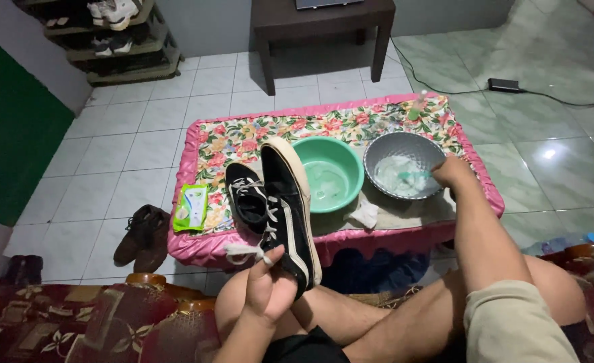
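My left hand (pixel 269 286) grips the heel of a black sneaker (pixel 289 215) with white laces and a pale sole, holding it tilted above my knees. A second black sneaker (pixel 244 195) lies on the low table (pixel 206 250) just behind it. My right hand (pixel 453 171) reaches into a grey metal bowl (pixel 404 146) of soapy water, holding a small greenish brush (pixel 414 177) over the foam. A green plastic basin (pixel 329 173) sits between the shoes and the grey bowl.
The table has a floral cover with a pink frill. On it lie a green wipes packet (pixel 191 207), a crumpled white cloth (pixel 365 214) and a small bottle (pixel 416 107). Brown shoes (pixel 142 234) stand on the tiled floor; a dark bench (pixel 324 27) and shoe rack (pixel 112 40) lie beyond.
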